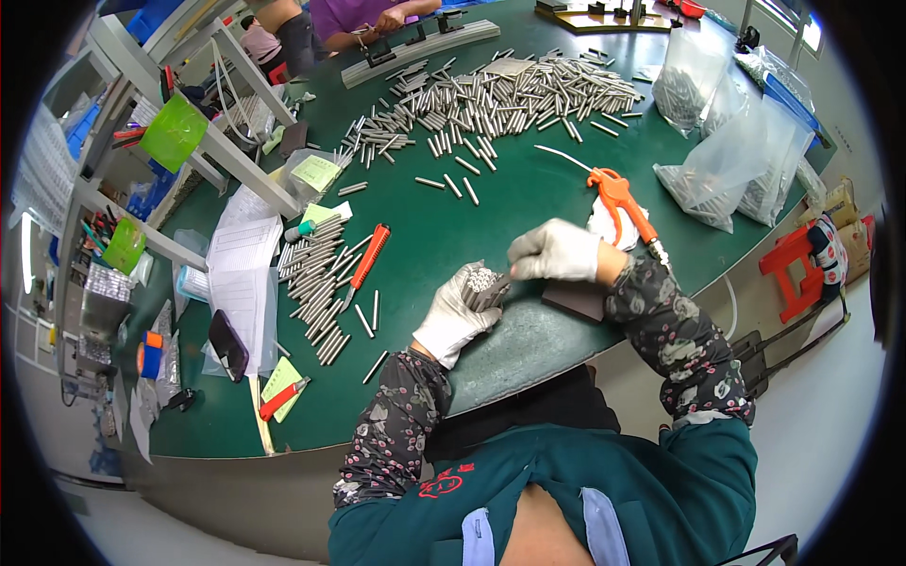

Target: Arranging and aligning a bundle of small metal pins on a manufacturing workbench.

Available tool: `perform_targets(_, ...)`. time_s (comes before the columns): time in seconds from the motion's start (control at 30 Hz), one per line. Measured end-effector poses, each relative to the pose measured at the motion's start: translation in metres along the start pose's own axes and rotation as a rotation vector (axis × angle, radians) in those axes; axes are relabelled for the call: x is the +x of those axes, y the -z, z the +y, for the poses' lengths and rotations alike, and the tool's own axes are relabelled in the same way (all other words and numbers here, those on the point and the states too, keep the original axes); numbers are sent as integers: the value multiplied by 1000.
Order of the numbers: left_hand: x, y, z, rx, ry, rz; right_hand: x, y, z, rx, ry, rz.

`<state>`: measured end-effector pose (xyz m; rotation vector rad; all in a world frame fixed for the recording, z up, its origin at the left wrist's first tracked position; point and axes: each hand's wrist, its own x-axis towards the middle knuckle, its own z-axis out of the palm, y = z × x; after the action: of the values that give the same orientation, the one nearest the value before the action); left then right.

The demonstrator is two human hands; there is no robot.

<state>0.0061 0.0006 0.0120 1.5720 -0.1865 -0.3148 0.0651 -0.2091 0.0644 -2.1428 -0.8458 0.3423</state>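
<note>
Spreading across most of the frame, the green table (528,203) bears a wide heap of metal rods (519,94) at upper centre and clear plastic bags (698,179) at upper right. Printed sheets (243,250) lie left of centre; an orange air gun (618,193) lies right of centre. Near the middle, the gloved left hand (451,323) is wrapped firmly around a bundle of rods (484,292), their pale ends showing; the gloved right hand (557,250) is just beside it, fingers drawn together, though I cannot tell whether they pinch anything. The step in hand looks like sorting or evening up this bundle; the next move probably calls for a steady left hold and light right fingertips. Yellow-green slips (316,172) at left carry writing too small to read, and a red emblem (442,485) marks the shirt front
</note>
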Motion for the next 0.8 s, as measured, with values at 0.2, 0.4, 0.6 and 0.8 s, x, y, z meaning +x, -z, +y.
perform_targets(0.2,1,1,-5,45,-11,8,-1,7,-15,-72,68,103)
perform_targets(0.4,0,-6,-2,-9,-100,4,8,21,-4,-113,-186,159)
perform_targets(0.6,1,2,-8,88,-49,22,13,1,-22,-78,-15,-18)
perform_targets(0.8,1,2,-10,-66,-49,-40,15,7,-31,-48,1,-26)
